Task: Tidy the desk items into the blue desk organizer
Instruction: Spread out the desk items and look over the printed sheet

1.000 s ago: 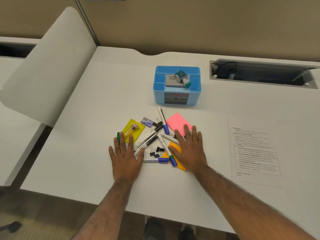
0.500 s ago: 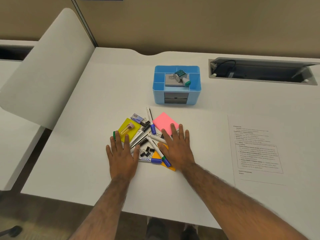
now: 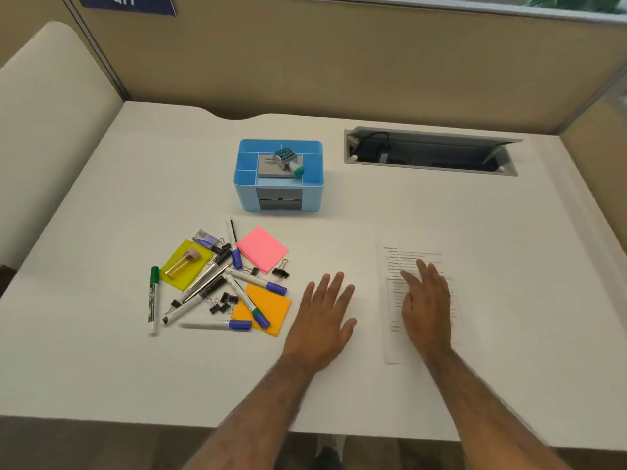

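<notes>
Desk items [image 3: 217, 283]: heap just left of your L hand [image 3: 322, 313], farther from R hand [image 3: 427, 300]; both flat, fingers straight, empty. Blue organizer [image 3: 280, 198] beyond heap.

We log: markers [image 3: 203, 286] before organizer [image 3: 246, 195], leftward | sheet [image 3: 407, 252] before it, rightward | pad [image 3: 269, 167] in it | cable tray [image 3: 431, 154] right of it

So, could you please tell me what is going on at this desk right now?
A person is tidying a desk, but neither hand holds anything. The left hand lies spread on the desk; the right hand is over a printed sheet. Markers, binder clips and sticky notes lie heaped before the blue organizer, which already holds a grey pad and a teal item.
</notes>
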A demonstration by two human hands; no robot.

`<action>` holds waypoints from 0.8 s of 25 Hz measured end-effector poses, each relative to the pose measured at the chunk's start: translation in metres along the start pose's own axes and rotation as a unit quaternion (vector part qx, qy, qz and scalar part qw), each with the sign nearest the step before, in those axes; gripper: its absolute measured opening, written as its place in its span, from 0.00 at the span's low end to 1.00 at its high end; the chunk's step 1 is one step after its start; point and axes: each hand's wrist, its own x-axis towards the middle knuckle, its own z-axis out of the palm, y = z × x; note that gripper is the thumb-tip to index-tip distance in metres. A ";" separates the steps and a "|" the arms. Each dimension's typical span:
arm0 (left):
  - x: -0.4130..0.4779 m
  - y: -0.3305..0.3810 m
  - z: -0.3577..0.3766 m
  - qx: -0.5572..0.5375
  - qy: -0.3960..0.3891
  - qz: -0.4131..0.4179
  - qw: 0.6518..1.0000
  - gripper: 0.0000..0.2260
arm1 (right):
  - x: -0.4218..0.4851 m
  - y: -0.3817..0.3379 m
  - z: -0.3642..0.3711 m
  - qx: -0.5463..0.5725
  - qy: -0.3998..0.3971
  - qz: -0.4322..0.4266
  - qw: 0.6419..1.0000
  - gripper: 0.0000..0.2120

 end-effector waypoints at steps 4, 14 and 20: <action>0.012 0.049 0.022 0.002 -0.083 0.031 0.996 0.31 | -0.013 0.061 -0.021 -0.057 -0.063 0.067 0.994 0.25; -0.007 0.031 0.014 0.069 -0.133 0.050 0.987 0.32 | -0.043 0.036 -0.002 -0.090 -0.137 0.035 0.986 0.31; -0.023 0.017 0.006 0.071 -0.130 0.025 0.989 0.33 | -0.043 0.013 0.005 -0.098 -0.138 0.011 0.986 0.30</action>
